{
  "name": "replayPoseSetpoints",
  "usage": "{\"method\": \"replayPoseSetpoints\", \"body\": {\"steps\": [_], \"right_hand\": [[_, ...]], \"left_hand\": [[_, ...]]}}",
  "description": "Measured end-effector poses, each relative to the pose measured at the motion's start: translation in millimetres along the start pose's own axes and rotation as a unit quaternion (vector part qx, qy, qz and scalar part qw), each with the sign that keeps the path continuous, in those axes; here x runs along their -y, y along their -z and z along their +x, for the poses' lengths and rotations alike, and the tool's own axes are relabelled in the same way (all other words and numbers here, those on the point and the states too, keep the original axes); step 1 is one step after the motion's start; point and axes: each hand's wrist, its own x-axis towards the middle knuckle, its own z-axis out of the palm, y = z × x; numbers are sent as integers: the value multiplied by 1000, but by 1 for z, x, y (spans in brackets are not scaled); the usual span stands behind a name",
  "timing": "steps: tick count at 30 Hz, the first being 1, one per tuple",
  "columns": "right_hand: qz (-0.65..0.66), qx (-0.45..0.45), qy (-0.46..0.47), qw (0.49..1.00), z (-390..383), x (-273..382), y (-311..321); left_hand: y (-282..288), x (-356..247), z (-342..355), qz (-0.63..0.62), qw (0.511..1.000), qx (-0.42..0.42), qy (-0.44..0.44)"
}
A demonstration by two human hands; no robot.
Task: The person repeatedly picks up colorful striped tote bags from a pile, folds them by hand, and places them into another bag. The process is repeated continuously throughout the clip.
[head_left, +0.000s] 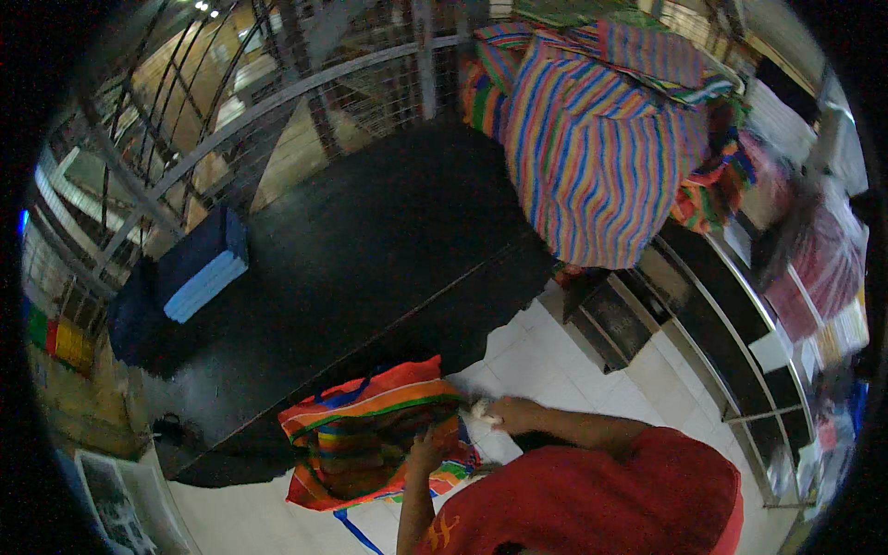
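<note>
Bag: striped bag [370, 435] on the white tiled floor [555, 370], against the near edge of the black desk [370, 259], mouth open.
Left hand: left hand [425, 453] closed on the bag's rim.
Right hand: right hand [507, 413] gripping something white at the bag's right edge.
Desk, left: folded blue cloth [199, 268].
Far right: heap of striped bags [592, 139].

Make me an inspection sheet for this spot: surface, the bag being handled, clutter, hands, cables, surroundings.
Surface: long black counter, mostly bare; white tiled floor below.
Job's things: striped bag on the floor against the counter, mouth open.
Clutter: folded blue cloth stack at the counter's left end; striped fabric pile at its far end.
Hands: left hand at the bag's rim; right hand beside it with something small and white.
Cables: nothing seen.
Surroundings: metal grille behind; shelving right.
</note>
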Motion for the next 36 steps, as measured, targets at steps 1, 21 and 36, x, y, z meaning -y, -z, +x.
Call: {"method": "replayPoseSetpoints", "body": {"steps": [1,21,36], "right_hand": [[-12,-52,20,998,-5,-24,7],[-303,-284,-274,867,48,-303,295],[275,-471,264,795,74,2,468]], "left_hand": [[3,-4,-4,17,999,17,-23],[117,-318,151,-42,987,53,-147],[163,-366,234,-536,809,-133,-200]]}}
